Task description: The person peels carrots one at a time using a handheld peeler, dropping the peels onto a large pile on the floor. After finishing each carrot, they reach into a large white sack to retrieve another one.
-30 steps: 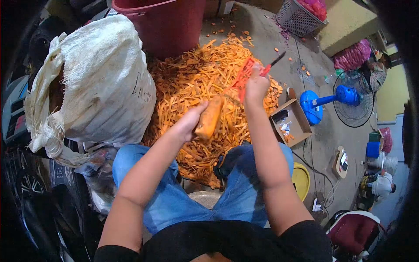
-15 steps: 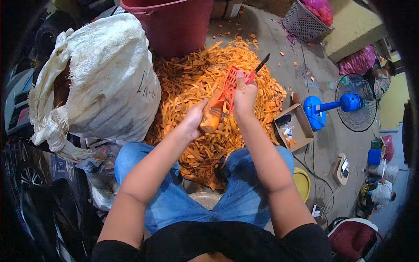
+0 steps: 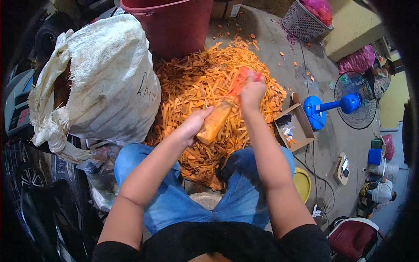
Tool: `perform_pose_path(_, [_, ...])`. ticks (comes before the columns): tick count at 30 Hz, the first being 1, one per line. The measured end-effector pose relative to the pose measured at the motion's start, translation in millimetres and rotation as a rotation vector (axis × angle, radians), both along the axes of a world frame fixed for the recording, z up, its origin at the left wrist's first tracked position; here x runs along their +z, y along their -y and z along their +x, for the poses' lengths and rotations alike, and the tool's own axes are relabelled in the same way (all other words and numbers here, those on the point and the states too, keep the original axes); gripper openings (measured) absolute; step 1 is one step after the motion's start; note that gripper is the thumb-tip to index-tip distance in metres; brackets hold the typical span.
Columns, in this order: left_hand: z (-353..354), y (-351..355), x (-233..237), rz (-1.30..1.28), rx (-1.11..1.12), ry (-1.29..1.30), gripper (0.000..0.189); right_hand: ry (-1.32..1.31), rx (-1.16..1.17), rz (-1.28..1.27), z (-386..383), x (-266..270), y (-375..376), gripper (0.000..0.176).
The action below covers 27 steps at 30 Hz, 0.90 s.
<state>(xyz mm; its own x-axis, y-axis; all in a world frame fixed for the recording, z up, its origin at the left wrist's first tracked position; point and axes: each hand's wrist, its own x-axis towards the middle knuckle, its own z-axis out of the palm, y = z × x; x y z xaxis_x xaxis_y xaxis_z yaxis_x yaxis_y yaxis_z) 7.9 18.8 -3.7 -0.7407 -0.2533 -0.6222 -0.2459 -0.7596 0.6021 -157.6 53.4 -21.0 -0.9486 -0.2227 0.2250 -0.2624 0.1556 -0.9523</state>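
Observation:
My left hand (image 3: 193,125) is closed around the thick lower part of a big carrot (image 3: 214,124), its peeled orange side facing up and a darker end pointing away from me. In my right hand (image 3: 253,94) is a red peeler (image 3: 240,81), blurred by motion, just beyond the carrot's far end. The knife blade that sticks out of this hand a moment ago cannot be made out. Beneath both hands spreads a large heap of orange peelings (image 3: 185,100).
A white woven sack (image 3: 111,78) stands at left, with a dark red tub (image 3: 172,28) behind the heap. On the right are a cardboard box (image 3: 301,120), a blue fan (image 3: 321,108), cables and a yellow basin (image 3: 302,185). A person (image 3: 380,192) is farther off.
My right hand and the peeler have moved right and away from me, off the carrot's side. The carrot has turned slightly and shifted toward me in my left hand.

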Motion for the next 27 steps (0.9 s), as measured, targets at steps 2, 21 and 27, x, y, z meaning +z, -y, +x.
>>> perform_pose_path(2, [4.3, 2.2, -3.9, -0.037, -0.123, -0.088, 0.036, 0.088, -0.062, 0.001, -23.9, 0.8, -8.1, 0.025])
perform_pose_path(21, [7.8, -2.3, 4.0, 0.055, -0.247, -0.111, 0.039, -0.115, -0.029, -0.122, -15.1, 1.4, -6.5, 0.021])
perform_pose_path(27, [-0.7, 5.3, 10.2, 0.131, -0.056, -0.025, 0.037, 0.196, 0.055, 0.002, 9.2, 29.4, -7.5, 0.024])
